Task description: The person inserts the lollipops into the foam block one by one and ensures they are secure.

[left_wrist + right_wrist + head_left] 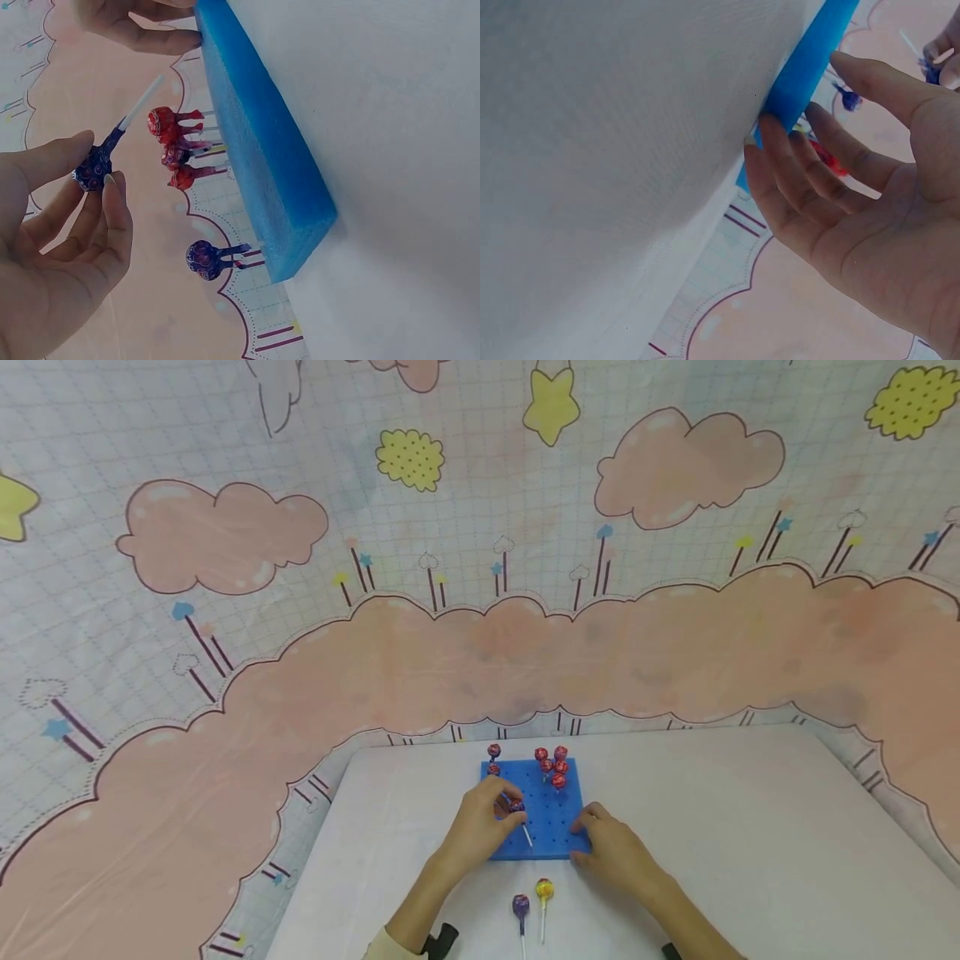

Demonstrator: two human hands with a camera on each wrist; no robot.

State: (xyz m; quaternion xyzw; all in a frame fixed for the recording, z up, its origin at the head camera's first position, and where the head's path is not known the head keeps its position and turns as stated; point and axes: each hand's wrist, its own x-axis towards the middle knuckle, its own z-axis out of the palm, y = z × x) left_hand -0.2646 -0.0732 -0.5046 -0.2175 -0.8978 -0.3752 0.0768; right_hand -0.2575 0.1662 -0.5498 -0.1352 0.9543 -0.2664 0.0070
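A purple-wrapped lollipop (93, 169) is pinched by its head between the thumb and fingers of my left hand (478, 820), over the left part of a blue foam block (546, 827) with rows of small holes. Its white stick (142, 103) points free of the block. My right hand (617, 852) touches the block's right edge with its fingertips, fingers loosely bent. Several red-wrapped lollipops (558, 781) stand in the block's far right corner. At the far left corner stand purple-wrapped lollipops (202, 259), partly hidden by my left hand in the head view.
On the white table (720, 810), in front of the block, lie a purple lollipop (521, 906) and a yellow lollipop (544, 889), sticks toward me. A patterned cloth (480, 660) with clouds and stars hangs behind the table.
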